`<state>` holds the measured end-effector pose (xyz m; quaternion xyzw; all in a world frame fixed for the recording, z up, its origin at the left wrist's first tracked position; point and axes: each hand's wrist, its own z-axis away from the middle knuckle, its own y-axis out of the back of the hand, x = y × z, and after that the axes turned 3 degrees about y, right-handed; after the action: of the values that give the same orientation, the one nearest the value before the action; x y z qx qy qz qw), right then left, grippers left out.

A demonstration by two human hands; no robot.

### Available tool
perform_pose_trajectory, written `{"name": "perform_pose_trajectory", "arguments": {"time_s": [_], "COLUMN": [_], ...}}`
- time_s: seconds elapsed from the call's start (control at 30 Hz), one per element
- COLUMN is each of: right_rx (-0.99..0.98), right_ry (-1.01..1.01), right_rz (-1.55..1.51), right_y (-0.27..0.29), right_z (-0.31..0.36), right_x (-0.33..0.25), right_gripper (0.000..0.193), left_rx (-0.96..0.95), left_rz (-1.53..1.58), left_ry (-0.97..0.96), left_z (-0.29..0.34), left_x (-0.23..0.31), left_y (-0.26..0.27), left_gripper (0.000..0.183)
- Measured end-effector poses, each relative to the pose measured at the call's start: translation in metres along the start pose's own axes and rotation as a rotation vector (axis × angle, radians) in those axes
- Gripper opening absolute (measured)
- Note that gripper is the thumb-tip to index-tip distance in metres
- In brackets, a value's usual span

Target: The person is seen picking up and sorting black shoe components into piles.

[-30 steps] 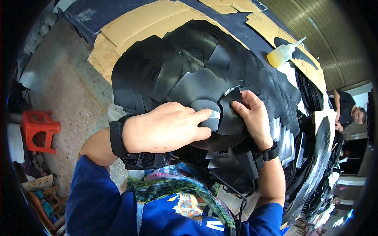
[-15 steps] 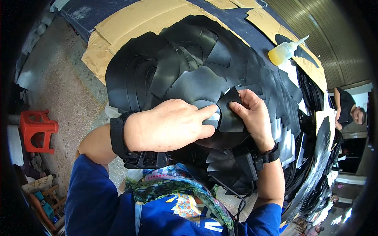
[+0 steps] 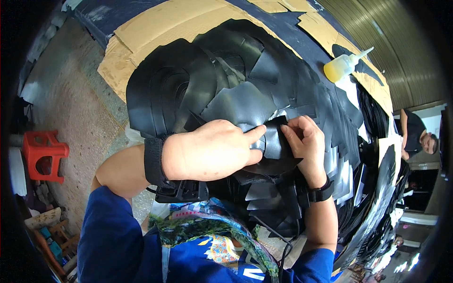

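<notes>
My right hand [image 3: 307,144] pinches the right edge of a small black leather-like piece [image 3: 278,141] between thumb and fingertips. From the left, my left hand [image 3: 207,150] reaches palm down onto the work. Its index finger and thumb are apart and press on the piece and a curved shiny part beside it. The rest of its fingers are hidden under the hand. Beneath both hands lies a heap of overlapping black leather-like cut pieces [image 3: 238,101], some curved, some straight-edged. A dark curved flap [image 3: 276,166] shows just below my fingertips.
Cardboard sheets [image 3: 155,26] cover part of the dark table. A squeeze bottle [image 3: 337,69] with yellow liquid stands at the right rear. Stacked black strips [image 3: 339,179] line the right side. A red stool [image 3: 46,153] is on the floor at left; another person [image 3: 415,132] is at far right.
My left hand has shifted slightly right. The small black piece has moved left, nearer the left fingertips, and tilted differently, with my right hand still pinching its edge.
</notes>
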<state>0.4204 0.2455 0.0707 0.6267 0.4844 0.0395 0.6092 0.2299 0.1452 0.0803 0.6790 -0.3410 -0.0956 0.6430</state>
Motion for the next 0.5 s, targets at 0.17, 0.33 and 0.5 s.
{"name": "perform_pose_trajectory", "arguments": {"time_s": [0.17, 0.33, 0.5], "right_rx": [-0.046, -0.056, -0.077], "right_ry": [-0.071, -0.073, -0.06], "right_rz": [-0.022, 0.013, 0.022], "right_y": [-0.001, -0.0036, -0.0044], "right_z": [-0.0015, -0.0035, -0.0072], "right_x": [0.0006, 0.0012, 0.0038], "right_gripper": [0.014, 0.015, 0.016], "left_rx": [0.007, -0.012, -0.059], "left_rz": [0.013, 0.051, 0.054], "left_ry": [0.002, 0.001, 0.027], "left_z": [0.0008, 0.001, 0.0], "left_x": [0.0005, 0.0002, -0.0001], "left_y": [-0.004, -0.0019, 0.0004], "left_gripper": [0.016, 0.015, 0.016]}}
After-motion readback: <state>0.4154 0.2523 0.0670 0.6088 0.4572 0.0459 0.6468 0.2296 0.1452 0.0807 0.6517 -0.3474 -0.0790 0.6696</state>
